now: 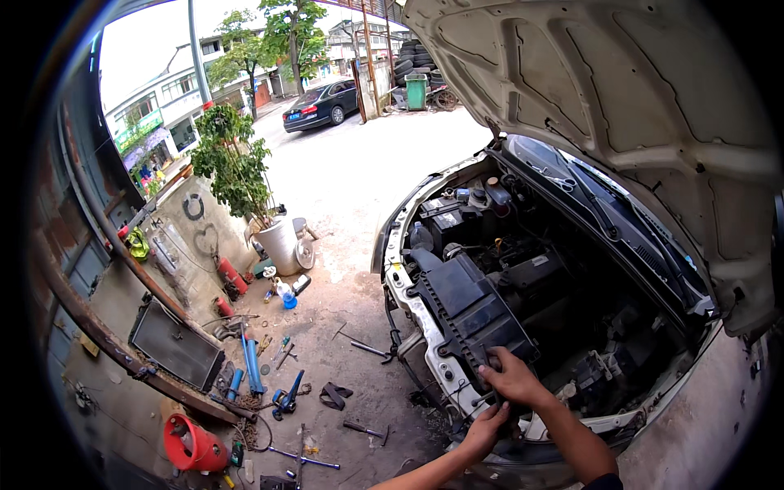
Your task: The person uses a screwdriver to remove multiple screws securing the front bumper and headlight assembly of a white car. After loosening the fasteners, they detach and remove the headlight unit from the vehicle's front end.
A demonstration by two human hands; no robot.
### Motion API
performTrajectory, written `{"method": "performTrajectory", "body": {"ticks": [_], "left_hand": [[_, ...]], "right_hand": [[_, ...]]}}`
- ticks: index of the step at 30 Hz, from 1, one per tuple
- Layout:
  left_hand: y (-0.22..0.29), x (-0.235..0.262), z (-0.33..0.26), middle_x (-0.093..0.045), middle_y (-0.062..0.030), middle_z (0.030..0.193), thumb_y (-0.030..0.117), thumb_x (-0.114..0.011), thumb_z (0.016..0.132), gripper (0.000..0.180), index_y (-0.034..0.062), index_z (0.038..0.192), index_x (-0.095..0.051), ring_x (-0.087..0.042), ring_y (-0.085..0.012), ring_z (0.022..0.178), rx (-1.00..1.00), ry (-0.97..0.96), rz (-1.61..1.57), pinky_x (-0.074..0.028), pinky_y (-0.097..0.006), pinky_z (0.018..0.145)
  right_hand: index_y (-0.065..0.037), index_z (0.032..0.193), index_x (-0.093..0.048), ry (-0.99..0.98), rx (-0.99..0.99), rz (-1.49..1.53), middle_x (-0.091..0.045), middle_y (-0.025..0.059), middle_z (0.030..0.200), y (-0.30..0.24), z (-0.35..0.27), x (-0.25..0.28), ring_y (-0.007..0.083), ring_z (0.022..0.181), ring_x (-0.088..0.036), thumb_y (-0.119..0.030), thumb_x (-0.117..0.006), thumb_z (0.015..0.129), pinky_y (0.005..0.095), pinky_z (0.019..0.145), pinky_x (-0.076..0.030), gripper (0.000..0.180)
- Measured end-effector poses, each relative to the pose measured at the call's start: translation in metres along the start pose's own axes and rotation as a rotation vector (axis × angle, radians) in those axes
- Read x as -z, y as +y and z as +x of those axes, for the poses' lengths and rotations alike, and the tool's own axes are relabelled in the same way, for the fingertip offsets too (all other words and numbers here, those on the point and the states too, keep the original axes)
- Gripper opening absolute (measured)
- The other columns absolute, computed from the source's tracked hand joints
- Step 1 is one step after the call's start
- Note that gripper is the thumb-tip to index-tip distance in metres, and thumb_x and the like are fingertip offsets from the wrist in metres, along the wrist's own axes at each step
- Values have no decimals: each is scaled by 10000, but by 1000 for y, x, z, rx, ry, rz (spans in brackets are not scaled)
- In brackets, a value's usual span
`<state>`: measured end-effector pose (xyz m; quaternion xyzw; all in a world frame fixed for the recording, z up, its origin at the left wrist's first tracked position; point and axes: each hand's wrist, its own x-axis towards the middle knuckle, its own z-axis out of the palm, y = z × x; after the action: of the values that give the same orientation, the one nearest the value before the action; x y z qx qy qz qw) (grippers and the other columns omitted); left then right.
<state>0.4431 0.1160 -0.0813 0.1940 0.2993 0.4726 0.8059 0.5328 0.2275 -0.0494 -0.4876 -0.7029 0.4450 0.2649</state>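
Note:
Both my hands are at the front edge of a car's engine bay, close to the near corner of the black air filter box. My right hand is closed, its fingers curled against a dark, narrow piece beside the box. Just below it, my left hand is also closed, thumb up, around something dark. What the fingers hold is mostly hidden, and its kind does not show. Under both hands runs the pale front panel of the car. The engine cover lies beyond the filter box.
Over the bay stands the raised hood. A battery sits at the far left of the bay. On the ground lie a hammer, a cross wrench and other tools. A red bucket and a potted plant stand left.

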Motion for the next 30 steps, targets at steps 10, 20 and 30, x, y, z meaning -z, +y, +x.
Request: {"method": "performTrajectory", "body": {"ticks": [10, 20, 30], "left_hand": [[23, 61, 28, -636, -164, 823, 264, -619, 864, 327, -44, 961, -568, -600, -225, 762, -312, 104, 1085, -477, -361, 710], [125, 14, 41, -476, -160, 1295, 427, -778, 719, 606, 50, 1136, -551, -485, -359, 1190, -1043, -31, 1840, -386, -460, 963], [141, 2, 74, -527, -85, 702, 180, -744, 622, 250, 79, 709, -532, -549, -322, 717, -1023, -926, 2088, -435, -417, 711]], "right_hand": [[3, 1304, -461, 219, -132, -401, -615, 249, 1135, -45, -95, -31, 437, 1018, -597, -268, -524, 947, 486, 852, -482, 452], [-59, 1148, -599, 676, 90, -434, -679, 143, 838, -6, -107, -56, 347, 690, -658, -254, -534, 965, 426, 565, -522, 276], [-23, 963, -637, 872, 240, -431, -638, 95, 635, -1, -107, -57, 269, 479, -620, -277, -578, 939, 359, 429, -500, 262]]}}
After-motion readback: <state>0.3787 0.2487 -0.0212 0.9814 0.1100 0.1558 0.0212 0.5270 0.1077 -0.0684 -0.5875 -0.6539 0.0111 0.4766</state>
